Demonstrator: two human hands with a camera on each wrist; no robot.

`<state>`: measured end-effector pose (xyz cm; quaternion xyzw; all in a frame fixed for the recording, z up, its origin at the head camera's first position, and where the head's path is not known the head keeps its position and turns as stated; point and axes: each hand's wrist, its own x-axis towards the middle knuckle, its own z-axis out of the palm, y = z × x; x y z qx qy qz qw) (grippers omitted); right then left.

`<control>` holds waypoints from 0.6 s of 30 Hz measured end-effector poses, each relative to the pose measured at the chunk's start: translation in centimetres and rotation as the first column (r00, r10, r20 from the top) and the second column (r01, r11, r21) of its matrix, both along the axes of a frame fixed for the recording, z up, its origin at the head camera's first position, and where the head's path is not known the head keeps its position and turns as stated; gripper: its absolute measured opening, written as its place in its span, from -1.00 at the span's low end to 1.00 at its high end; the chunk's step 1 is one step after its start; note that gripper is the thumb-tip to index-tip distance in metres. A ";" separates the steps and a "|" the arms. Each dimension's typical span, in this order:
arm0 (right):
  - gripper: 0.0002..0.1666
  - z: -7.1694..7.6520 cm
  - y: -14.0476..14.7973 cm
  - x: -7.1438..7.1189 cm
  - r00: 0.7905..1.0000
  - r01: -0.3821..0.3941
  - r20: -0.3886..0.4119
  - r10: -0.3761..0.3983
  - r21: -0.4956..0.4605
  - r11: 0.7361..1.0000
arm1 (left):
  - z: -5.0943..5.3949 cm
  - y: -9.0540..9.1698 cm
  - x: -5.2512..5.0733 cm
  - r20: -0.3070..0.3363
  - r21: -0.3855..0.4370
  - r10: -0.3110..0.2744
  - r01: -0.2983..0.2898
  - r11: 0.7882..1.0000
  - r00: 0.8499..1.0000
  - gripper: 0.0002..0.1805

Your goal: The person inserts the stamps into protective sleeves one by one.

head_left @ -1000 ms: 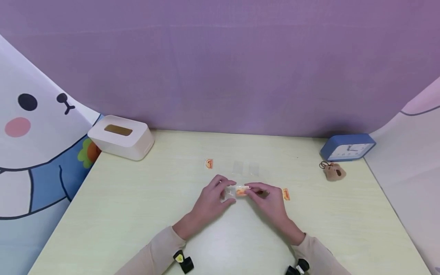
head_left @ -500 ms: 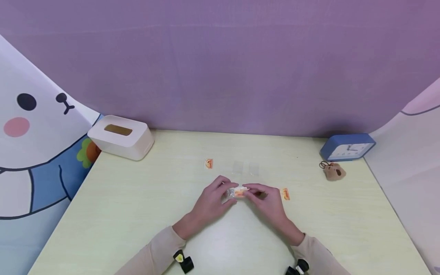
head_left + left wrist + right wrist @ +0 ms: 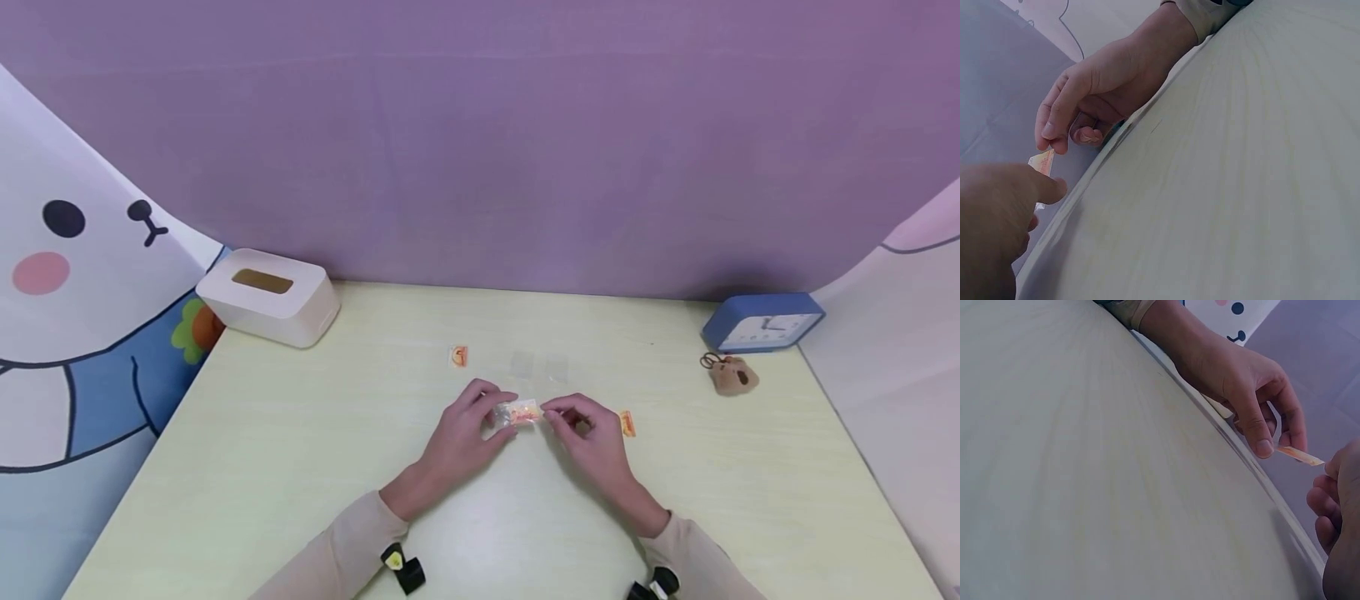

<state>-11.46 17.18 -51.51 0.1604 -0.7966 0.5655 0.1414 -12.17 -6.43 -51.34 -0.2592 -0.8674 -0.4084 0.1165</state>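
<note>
Pale table (image 3: pixel 300 467), purple curtain (image 3: pixel 480 150) behind. Orange card (image 3: pixel 524 412): right end uncovered since half a second ago, between your left hand (image 3: pixel 463 429) and right hand (image 3: pixel 592 432). Left: curved, gripping the clear bag (image 3: pixel 504 414) at the card's left end. Right: bent, fingertips at the card's right edge; pinching or not, cannot tell.

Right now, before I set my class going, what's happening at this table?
A person is handling a small orange card and what looks like a clear bag above the table. The left hand holds the bag; I can't tell how far inside the card is. The right hand appears to pinch the card's other end. A second orange card lies beyond the hands, and a third orange card lies beside the right hand.
</note>
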 end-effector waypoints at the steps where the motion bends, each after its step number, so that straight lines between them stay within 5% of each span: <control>1: -0.79 0.0 0.0 0.0 1.000 -0.006 -0.012 0.006 -0.001 1.000 | 0.0 0.0 0.0 0.007 -0.001 0.001 -0.001 1.000 1.000 -0.51; 18: -0.78 0.2 0.0 0.1 0.998 -0.043 -0.046 0.044 0.013 0.999 | 0.1 0.0 0.1 0.017 -0.013 -0.003 0.003 1.000 1.000 -0.51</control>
